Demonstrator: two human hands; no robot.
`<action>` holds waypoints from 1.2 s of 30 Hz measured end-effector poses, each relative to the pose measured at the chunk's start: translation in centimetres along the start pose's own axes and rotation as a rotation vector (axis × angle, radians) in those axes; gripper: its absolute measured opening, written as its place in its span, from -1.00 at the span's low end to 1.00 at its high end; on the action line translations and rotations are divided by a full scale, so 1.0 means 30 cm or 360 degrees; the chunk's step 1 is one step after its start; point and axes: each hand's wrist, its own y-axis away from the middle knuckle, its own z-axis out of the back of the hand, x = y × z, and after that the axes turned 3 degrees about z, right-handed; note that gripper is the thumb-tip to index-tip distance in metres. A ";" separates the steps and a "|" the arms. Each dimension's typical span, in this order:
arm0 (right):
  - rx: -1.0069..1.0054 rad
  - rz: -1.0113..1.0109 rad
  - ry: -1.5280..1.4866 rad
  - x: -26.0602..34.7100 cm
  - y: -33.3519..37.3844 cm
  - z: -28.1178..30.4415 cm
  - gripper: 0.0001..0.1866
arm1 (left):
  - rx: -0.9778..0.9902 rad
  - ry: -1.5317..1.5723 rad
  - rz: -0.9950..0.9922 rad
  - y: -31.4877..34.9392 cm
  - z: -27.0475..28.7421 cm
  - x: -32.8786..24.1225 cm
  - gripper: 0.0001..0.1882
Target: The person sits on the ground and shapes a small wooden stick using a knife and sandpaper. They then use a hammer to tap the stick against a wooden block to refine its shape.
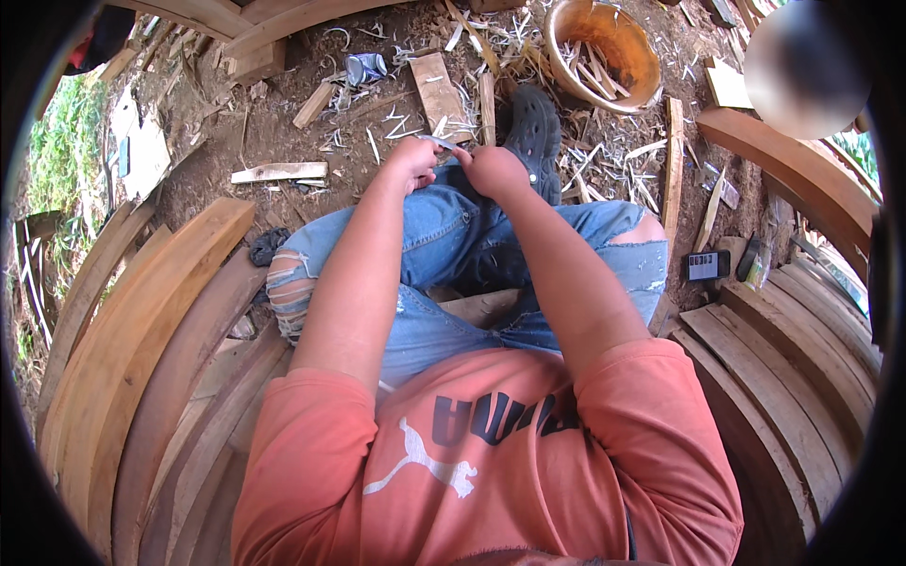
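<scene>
My two hands are close together over my crossed, jeans-clad legs. My left hand [412, 166] is closed, its fingers curled in. A thin, pale, shiny strip like a knife blade [436, 141] sticks out from the top of it toward my right hand. My right hand [496, 173] is closed too, with its fingertips at the far end of that strip. What lies inside its fingers is hidden. Beyond the right hand is a dark clog [535, 132] on my foot.
An orange bucket [651, 80] holding wood slivers stands ahead on the right. Shavings, a flat board [440, 94] and a crumpled can [365, 68] lie on the dirt. Curved timbers [142, 340] flank me on both sides. A phone [707, 265] rests at the right.
</scene>
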 end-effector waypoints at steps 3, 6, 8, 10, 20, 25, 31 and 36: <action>0.0023 -0.0159 -0.0089 0.032 -0.027 0.002 -0.33 | 0.0112 0.0023 -0.0048 -0.051 0.027 0.030 -0.71; 0.0030 -0.0338 -0.0156 0.011 -0.102 -0.022 -0.33 | 0.0216 0.0215 -0.0015 -0.043 0.016 0.019 -0.77; 0.0066 -0.0412 -0.0195 0.036 -0.106 -0.010 -0.33 | 0.0263 0.0285 0.0011 -0.033 0.019 0.024 -0.82; 0.0087 -0.0447 -0.0222 0.054 -0.113 -0.010 -0.32 | 0.0296 0.0255 0.0020 -0.021 0.016 0.019 -0.84; -0.0020 -0.0428 -0.0367 0.020 -0.169 -0.058 -0.28 | 0.0077 0.0211 -0.0128 0.020 0.013 0.013 -0.82; -0.0007 -0.0049 -0.0289 -0.031 -0.079 -0.016 -0.20 | -0.0095 0.0017 -0.0153 -0.001 -0.011 0.004 -0.76; 0.0036 0.0040 -0.0122 -0.038 -0.032 -0.042 -0.15 | 0.0125 0.0287 -0.0013 -0.025 0.014 -0.002 -0.74; 0.0123 -0.0013 -0.0051 0.007 -0.022 -0.006 -0.23 | 0.0155 0.0288 0.0127 -0.002 0.022 -0.011 -0.77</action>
